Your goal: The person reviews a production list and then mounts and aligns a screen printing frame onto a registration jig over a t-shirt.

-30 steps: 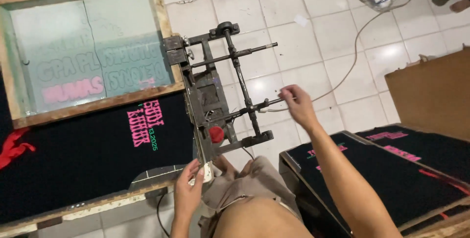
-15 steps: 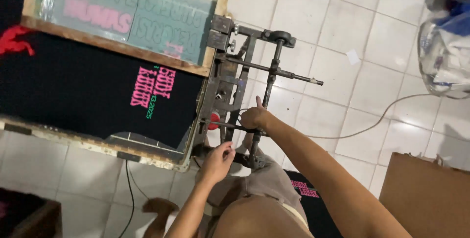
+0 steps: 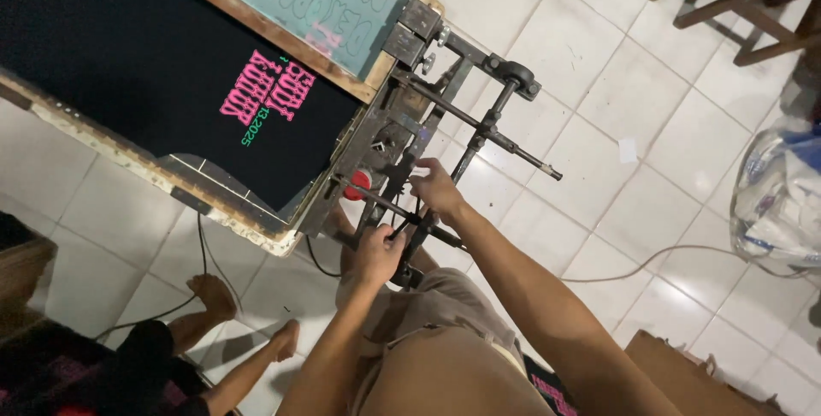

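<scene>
1. A person stands over a dark metal screen-printing clamp frame (image 3: 402, 151), bolted at the corner of a black printing board (image 3: 128, 65) above a white tiled floor (image 3: 624, 100).
2. The left hand (image 3: 379, 253) is closed round a thin metal rod (image 3: 402, 215) at the frame's near end.
3. The right hand (image 3: 434, 187) pinches the same rod further along, fingers curled.
4. The frame looks heavy, rigid and hard; its rods seem the natural handholds.
5. Another person's bare feet (image 3: 214, 292) show nearby.

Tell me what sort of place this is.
Most likely a small screen-printing workshop. A wood-framed printing screen is hinged to a metal press arm over black fabric bearing a pink print. The left hand and right hand grip the arm's rods, above a tiled floor.
</scene>
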